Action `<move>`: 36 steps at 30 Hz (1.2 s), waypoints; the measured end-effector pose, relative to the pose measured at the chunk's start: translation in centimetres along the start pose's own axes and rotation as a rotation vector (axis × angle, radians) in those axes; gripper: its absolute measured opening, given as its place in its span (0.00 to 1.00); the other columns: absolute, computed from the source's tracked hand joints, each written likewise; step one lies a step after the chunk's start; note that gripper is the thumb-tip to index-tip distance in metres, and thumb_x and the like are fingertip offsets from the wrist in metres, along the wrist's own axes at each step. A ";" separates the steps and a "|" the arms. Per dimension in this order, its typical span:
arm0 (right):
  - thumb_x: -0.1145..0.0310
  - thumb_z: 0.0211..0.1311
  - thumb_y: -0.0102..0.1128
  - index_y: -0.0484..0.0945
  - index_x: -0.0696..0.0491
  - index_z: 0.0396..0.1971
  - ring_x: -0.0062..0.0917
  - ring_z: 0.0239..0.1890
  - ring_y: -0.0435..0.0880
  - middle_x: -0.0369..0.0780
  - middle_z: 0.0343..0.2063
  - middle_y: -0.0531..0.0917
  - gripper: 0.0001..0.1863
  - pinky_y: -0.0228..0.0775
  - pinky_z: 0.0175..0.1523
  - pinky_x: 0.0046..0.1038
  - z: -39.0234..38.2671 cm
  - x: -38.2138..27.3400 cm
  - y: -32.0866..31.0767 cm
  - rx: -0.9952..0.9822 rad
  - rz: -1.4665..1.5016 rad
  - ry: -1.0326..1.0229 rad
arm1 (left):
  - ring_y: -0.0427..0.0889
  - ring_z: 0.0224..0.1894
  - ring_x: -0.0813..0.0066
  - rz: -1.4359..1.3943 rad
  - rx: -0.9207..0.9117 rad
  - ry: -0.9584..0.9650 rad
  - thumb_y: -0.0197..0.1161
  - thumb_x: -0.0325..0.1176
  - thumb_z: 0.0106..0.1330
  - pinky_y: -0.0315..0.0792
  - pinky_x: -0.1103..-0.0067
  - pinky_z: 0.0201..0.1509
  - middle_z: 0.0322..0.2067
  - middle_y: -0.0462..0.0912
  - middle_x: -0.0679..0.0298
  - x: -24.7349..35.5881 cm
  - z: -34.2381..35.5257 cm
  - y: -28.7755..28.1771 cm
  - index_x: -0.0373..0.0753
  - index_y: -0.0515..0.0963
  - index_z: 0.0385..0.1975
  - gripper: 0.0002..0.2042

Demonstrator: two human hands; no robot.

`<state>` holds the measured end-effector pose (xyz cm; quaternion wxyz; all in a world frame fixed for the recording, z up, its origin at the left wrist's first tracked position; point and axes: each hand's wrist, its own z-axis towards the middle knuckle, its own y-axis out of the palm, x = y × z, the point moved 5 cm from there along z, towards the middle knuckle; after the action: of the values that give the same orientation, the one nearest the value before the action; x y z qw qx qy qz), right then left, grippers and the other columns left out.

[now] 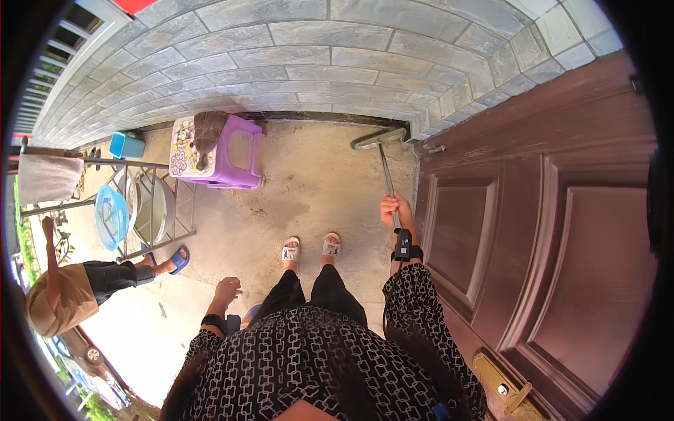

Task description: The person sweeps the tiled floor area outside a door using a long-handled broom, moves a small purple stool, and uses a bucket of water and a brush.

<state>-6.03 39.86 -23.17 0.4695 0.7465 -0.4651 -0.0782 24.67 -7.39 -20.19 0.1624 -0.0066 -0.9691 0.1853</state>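
Note:
My right hand is closed round the grey pole of a long-handled mop. The pole slants forward to a narrow, flat mop head, which rests on the concrete where the tiled wall meets the door frame. My left hand hangs beside my left thigh, holding nothing, its fingers loosely bent. Dark straps with small devices circle both wrists. My feet, in white slippers, stand on the floor between the two hands.
A brown panelled door with a brass handle runs along my right. To the left stand a purple stool bearing a brown cloth item, a metal rack with basins, and a light-blue bin. Another person is at far left.

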 end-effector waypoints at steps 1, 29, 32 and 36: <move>0.59 0.67 0.40 0.67 0.61 0.26 0.18 0.13 0.68 0.34 0.15 0.68 0.19 0.67 0.21 0.18 1.1 0.0 0.8 -0.013 0.102 -0.008 | 0.80 0.27 0.73 -0.028 0.035 -0.008 0.54 0.36 0.57 0.71 0.80 0.25 0.30 0.78 0.61 -0.5 0.0 -0.5 0.35 0.73 0.41 0.15; 0.57 0.64 0.45 0.70 0.54 0.26 0.20 0.09 0.66 0.34 0.11 0.70 0.16 0.61 0.14 0.25 -13.0 9.2 -4.0 0.819 -1.317 -0.066 | 0.81 0.25 0.73 -0.175 0.117 0.038 0.56 0.37 0.58 0.72 0.80 0.24 0.28 0.80 0.59 -8.2 0.2 -2.7 0.33 0.73 0.42 0.16; 0.58 0.63 0.47 0.69 0.55 0.18 0.21 0.09 0.66 0.34 0.11 0.71 0.18 0.60 0.14 0.27 -11.3 6.2 -4.0 0.898 -1.500 -0.073 | 0.81 0.26 0.73 -0.147 0.075 -0.014 0.56 0.37 0.58 0.72 0.80 0.23 0.28 0.80 0.59 -9.8 1.0 -2.6 0.33 0.73 0.42 0.16; 0.67 0.54 0.51 0.68 0.57 0.07 0.28 0.09 0.67 0.40 0.08 0.70 0.18 0.59 0.15 0.30 -3.4 0.9 -6.2 1.037 -2.069 0.225 | 0.81 0.26 0.71 -0.095 0.011 0.016 0.56 0.36 0.57 0.74 0.79 0.26 0.30 0.80 0.56 -8.2 3.2 -3.0 0.31 0.74 0.39 0.15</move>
<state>0.20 42.08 -25.84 -0.1417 0.8751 0.4349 -0.1578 31.58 -11.93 -24.45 0.1786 0.0388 -0.9660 0.1827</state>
